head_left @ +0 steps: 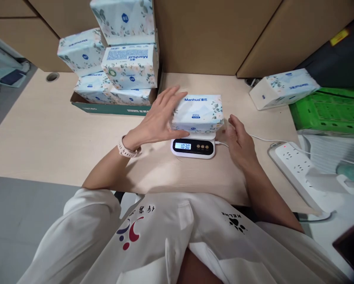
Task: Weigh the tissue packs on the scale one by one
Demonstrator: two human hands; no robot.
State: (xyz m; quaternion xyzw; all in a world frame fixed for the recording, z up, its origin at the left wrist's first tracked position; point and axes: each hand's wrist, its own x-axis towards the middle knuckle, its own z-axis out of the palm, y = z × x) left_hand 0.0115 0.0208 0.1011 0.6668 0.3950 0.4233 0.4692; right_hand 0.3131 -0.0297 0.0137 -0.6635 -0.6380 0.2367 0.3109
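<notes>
A pale blue flowered tissue pack point(201, 113) marked Manhua lies on a small white digital scale point(193, 147) whose lit display reads 103.0. My left hand point(159, 118) rests against the pack's left end with fingers stretched out flat, thumb under its lower edge. My right hand point(239, 139) hovers just right of the pack and the scale, fingers loosely apart, holding nothing and not touching the pack. A pale watch sits on my left wrist.
A low green-edged carton point(105, 107) at the back holds several stacked tissue packs point(126, 59). Another pack point(283, 87) lies at the back right. A white power strip point(295, 165) with cable lies right of the scale, a green crate point(330, 110) beyond. Cardboard walls stand behind the desk.
</notes>
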